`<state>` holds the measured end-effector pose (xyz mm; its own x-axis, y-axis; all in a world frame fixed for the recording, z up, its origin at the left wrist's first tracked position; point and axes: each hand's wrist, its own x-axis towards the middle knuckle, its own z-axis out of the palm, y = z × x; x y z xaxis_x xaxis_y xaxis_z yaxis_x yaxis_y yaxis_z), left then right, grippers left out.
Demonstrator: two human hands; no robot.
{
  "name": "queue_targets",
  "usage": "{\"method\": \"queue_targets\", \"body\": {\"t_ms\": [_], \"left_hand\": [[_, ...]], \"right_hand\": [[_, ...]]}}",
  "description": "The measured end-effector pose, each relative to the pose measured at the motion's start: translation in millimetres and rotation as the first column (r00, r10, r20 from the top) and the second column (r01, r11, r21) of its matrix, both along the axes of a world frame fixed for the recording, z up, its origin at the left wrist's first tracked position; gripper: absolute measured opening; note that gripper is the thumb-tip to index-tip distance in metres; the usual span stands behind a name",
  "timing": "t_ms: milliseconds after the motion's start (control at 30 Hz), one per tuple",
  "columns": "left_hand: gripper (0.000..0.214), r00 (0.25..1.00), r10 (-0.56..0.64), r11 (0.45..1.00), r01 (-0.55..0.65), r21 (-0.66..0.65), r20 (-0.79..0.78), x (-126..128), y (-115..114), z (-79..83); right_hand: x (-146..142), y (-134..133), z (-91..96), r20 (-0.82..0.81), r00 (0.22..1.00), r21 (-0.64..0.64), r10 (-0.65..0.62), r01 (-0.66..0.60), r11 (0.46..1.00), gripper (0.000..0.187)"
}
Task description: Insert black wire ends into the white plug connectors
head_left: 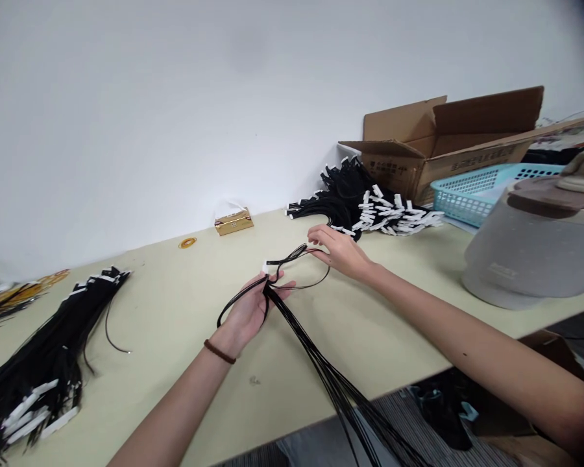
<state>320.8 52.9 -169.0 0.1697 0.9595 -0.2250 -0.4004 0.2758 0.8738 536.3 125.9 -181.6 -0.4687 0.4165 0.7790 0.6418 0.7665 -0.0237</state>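
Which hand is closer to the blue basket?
Right: the right hand is to the left of the blue basket, not touching it; the left hand is farther left.

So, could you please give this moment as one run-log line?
left hand: holding black wires near white connector | right hand: at wires, grip unclear | table: wire bundle left, wire pile beside cardboard box

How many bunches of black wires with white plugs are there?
3: a left bunch on the table, a held bunch in the left hand, and a heap beside the box. More may be hidden in the box or out of view.
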Motion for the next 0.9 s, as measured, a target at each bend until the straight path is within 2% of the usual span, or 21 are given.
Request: {"method": "queue_targets", "body": {"t_ms": [133,300,533,667,800,900], "left_hand": [[0.014,1.0,-0.03,0.999,0.03,0.009,-0.004,-1.3,0.2,-0.8],[0.018,0.999,-0.044,0.998,0.044,0.038,-0.004,-1.8,-0.4,-1.6],[0.02,0.995,-0.094,0.996,0.094,0.002,-0.042,-2.5,-1.4,-1.0],[0.018,0.993,-0.104,0.994,0.105,0.003,-0.061,-2.3,-2.0,-0.8],[0.019,0.995,-0.092,0.996,0.091,0.019,0.027,-2.2,-2.4,-2.6],[0.014,0.994,-0.058,0.998,0.056,0.028,0.093,-2.1,-1.4,-4.4]], "right_hand": [[4.6,2.1,2.8,0.021,1.0,0.066,-0.02,0.019,0.998,0.013],[8.2,4.1,4.2,0.038,0.999,0.069,-0.016,0.013,0.998,0.017],[9.4,7.4,0.1,0.053,0.995,0.162,-0.088,0.078,0.984,0.02],[9.0,9.4,-1.3,0.042,0.993,0.173,-0.109,0.1,0.98,0.02],[7.0,6.0,0.2,0.064,0.995,0.16,-0.07,0.059,0.985,0.017],[-2.5,-7.6,4.6,0.076,0.997,0.187,-0.018,0.004,0.982,0.019]]}}
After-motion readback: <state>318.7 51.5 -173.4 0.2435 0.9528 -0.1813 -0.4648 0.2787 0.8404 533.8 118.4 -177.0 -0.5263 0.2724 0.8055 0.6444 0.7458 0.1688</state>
